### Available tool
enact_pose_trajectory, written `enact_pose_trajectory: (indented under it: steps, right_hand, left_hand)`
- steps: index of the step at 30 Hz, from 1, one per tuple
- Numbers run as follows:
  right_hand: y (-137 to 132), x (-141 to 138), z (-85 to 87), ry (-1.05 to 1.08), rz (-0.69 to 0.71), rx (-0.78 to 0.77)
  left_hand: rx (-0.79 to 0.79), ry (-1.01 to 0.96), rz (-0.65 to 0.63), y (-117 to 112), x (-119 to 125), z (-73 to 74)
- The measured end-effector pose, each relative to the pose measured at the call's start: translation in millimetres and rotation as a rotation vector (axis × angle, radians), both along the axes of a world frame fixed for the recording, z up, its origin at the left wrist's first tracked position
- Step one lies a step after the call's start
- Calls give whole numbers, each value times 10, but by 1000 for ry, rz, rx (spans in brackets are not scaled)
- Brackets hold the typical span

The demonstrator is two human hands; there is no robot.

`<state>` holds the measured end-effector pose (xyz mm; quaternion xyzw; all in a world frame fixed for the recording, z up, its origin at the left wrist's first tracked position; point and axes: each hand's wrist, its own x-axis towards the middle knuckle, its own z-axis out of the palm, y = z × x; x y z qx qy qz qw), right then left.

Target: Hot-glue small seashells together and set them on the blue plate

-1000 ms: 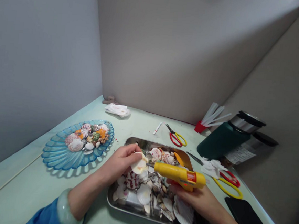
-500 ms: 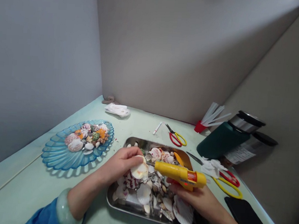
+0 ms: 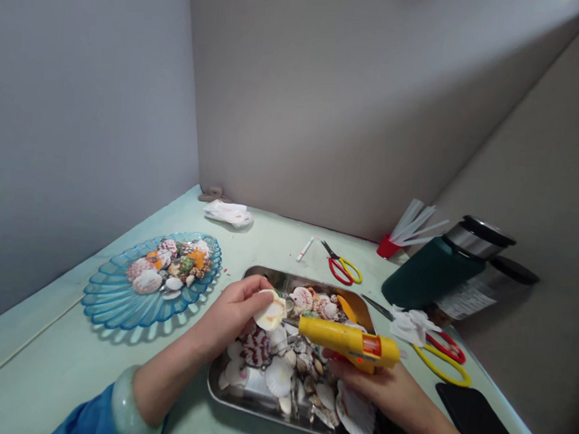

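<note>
Between the thumb and fingers of my left hand [image 3: 239, 307] is a pale scallop shell [image 3: 270, 312], its inner face turned up. My right hand [image 3: 371, 384] is wrapped round a yellow hot glue gun [image 3: 345, 338] with a small red light showing. The gun's metal nozzle points left and ends at the shell's right edge; I cannot tell whether it touches. Below both hands lies a metal tray [image 3: 274, 413] of mixed seashells, among them a large white scallop shell [image 3: 354, 413] and a purple-striped shell [image 3: 258, 347].
To the left stands a blue scalloped glass plate [image 3: 112, 303] bearing shells. Scissors [image 3: 343, 268], a red cup [image 3: 389, 247] of glue sticks and a green bottle [image 3: 430, 271] sit behind. Larger scissors [image 3: 441, 363], crumpled tissue [image 3: 414, 326] and a black phone [image 3: 483, 426] lie right.
My left hand has lifted the shell slightly up and away from the nozzle's line, baring more of the striped shell below. The glue gun has hardly moved.
</note>
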<state>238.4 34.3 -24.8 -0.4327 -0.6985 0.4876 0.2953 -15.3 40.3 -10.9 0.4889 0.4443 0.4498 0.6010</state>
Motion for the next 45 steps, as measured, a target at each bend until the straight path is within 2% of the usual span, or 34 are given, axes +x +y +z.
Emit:
enact_pose_trajectory:
  steps: [6,15,36,45]
  right_hand:
    - [-4,13,-14,-3,3,-12]
    - [-1,4,-24,2,-8,15]
    - [12,11,-41,24,-16,19]
    - [6,20,-39,17,-4,-8]
  left_hand:
    - [7,-11,24,5,10,13]
    - [-3,78,-12,-37,16,82]
    - [-3,74,-97,-37,-2,36]
    - [-11,45,-28,-30,14,42]
